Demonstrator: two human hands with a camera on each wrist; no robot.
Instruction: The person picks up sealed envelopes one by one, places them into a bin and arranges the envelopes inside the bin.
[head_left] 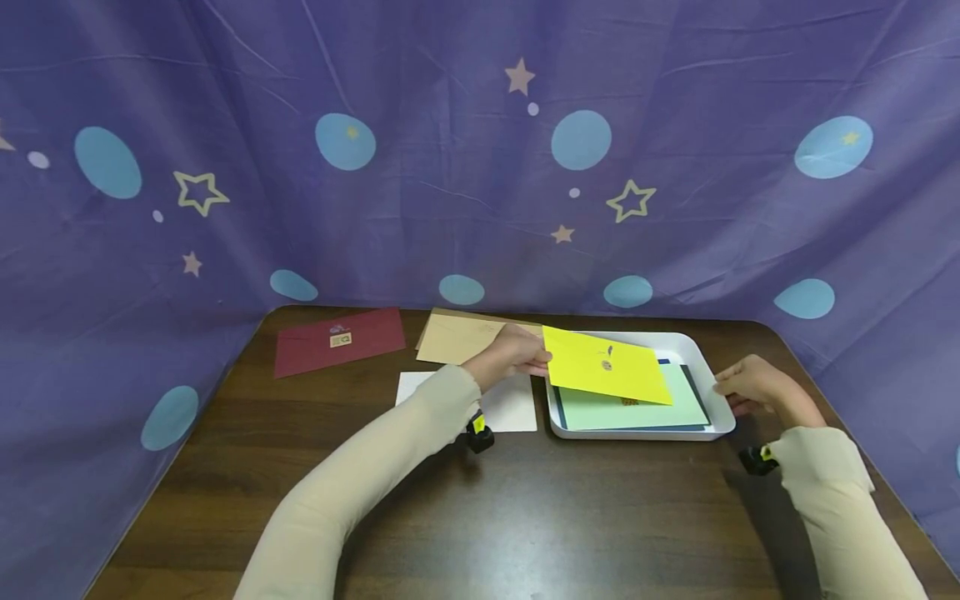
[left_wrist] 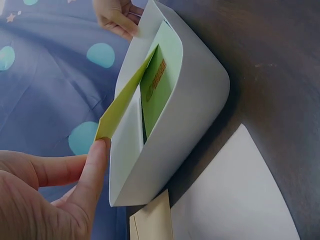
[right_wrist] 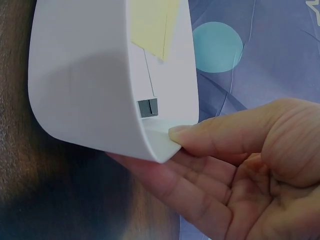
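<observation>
Between thumb and fingers, my left hand (head_left: 516,352) pinches the left edge of a yellow envelope (head_left: 600,367). The envelope is tilted over a white tray (head_left: 722,408), its far end dipping inside the walls in the left wrist view. Beneath it in the tray lies a pale green envelope (head_left: 592,412) on darker blue ones. My right hand (head_left: 757,387) grips the tray's right end wall, thumb (right_wrist: 187,135) over the rim and fingers underneath.
Left of the tray, a white sheet or envelope (head_left: 517,404) lies on the brown table (head_left: 525,508). Behind it are tan envelopes (head_left: 453,333). A dark red envelope (head_left: 367,337) rests farther left. A purple patterned curtain (head_left: 465,167) hangs along the back edge.
</observation>
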